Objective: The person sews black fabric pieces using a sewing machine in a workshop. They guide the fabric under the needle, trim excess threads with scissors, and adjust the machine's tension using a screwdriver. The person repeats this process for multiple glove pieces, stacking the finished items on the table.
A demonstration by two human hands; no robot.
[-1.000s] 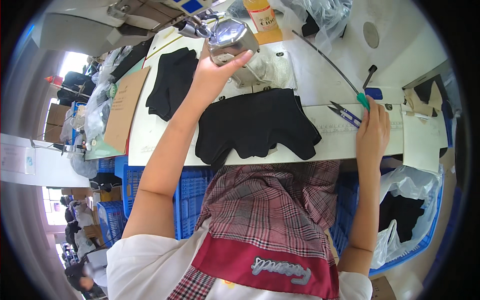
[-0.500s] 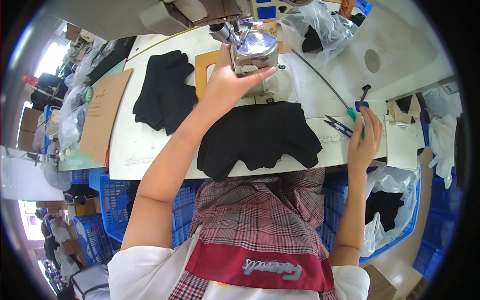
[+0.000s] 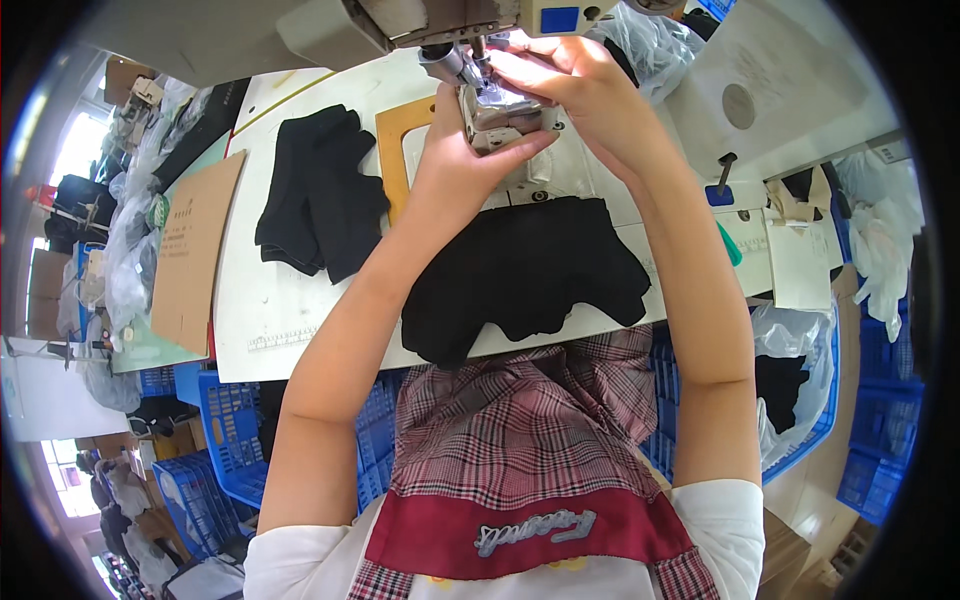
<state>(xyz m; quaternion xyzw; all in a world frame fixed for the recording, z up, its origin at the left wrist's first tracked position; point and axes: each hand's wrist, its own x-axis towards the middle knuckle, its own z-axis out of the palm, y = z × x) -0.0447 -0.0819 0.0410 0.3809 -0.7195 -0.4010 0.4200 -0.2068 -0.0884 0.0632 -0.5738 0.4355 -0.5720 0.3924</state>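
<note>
Up at the far edge of the desk [image 3: 300,330], both hands meet at the sewing machine's needle area [image 3: 470,60]. The left hand [image 3: 460,150] curls closed around a small shiny grey piece [image 3: 500,110] right under the needle; the right hand [image 3: 570,85] pinches at it from the right, fingers bent. A black garment [image 3: 525,275] lies nearer the body, between the forearms, its long axis left to right. A second black stack [image 3: 320,195] sits to the left. Blue crates [image 3: 225,450] below hold dark fabric.

Bright windows [image 3: 70,150] at far left, white worktable [image 3: 290,310], blue plastic crates [image 3: 225,440] on the floor below
</note>
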